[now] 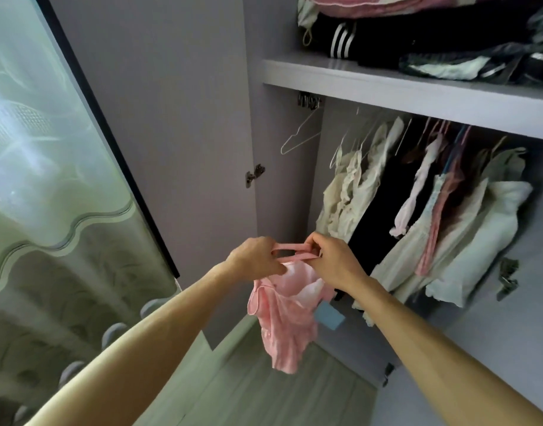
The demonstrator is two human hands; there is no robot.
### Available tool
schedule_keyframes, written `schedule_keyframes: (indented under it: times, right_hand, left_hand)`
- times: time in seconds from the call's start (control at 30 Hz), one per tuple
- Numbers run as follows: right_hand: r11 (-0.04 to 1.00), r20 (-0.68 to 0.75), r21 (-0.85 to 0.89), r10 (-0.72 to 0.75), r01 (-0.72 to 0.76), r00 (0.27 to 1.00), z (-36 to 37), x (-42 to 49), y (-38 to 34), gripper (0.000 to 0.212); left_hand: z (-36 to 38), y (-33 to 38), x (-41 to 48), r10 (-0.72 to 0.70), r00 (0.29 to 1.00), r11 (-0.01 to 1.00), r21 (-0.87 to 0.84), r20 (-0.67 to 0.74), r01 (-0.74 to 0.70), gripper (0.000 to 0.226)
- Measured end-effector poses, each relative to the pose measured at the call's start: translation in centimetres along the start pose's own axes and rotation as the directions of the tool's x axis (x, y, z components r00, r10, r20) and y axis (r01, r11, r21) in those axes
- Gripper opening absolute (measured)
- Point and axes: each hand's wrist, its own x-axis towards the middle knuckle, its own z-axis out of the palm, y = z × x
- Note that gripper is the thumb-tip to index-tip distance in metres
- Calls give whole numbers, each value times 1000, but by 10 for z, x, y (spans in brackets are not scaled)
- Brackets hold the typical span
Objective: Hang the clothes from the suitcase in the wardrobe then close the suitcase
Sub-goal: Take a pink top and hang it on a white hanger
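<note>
Left hand (257, 256) and right hand (336, 261) pinched top (284, 321) by its straps, fingers (312, 241) curled. Not yet hung (suitcase unseen); empty hanger (297, 135) waited above fingers.

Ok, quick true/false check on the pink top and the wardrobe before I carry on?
1. Both hands hold the pink top. True: the left hand and right hand grip the pink top at its upper edge.
2. The pink top is already hung up. False: it is held low, in front of the hung clothes.
3. An empty hanger hangs left of the hung clothes. True.
4. The shelf is bare. False: folded clothes lie on it.
5. The suitcase is in view. False: none shows in this view.
</note>
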Motion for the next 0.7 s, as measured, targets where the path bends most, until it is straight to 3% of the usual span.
schedule_keyframes:
  times: [0.07,0.17,0.3,0.37,0.53,0.7]
  right_hand:
    - [990,-56,-136,-33,25,998,-2,17,-7,13]
    - [956,-132,-292,-35,-5,991,-11,52,-19,12]
    - [918,-213,-387,0,-84,977,-24,105,-33,9]
    - [934,-172,-344,35,-93,984,-30,130,-41,8]
    - [983,40,-49,181,-179,983,-47,194,-48,23]
    - [959,-18,-21,284,-284,959,-65,265,-33,35]
  left_hand:
    - [-9,3,12,59,986,979,200,-155,-27,27]
    - [-36,5,41,230,936,911,398,-266,-111,26]
    - [-86,0,80,397,898,797,556,-190,-235,26]
    - [-111,-7,98,447,875,744,621,-187,-248,26]
    - [-167,-25,154,501,841,600,783,-205,-166,39]
    - [-199,-39,203,474,842,508,861,-258,-21,53]
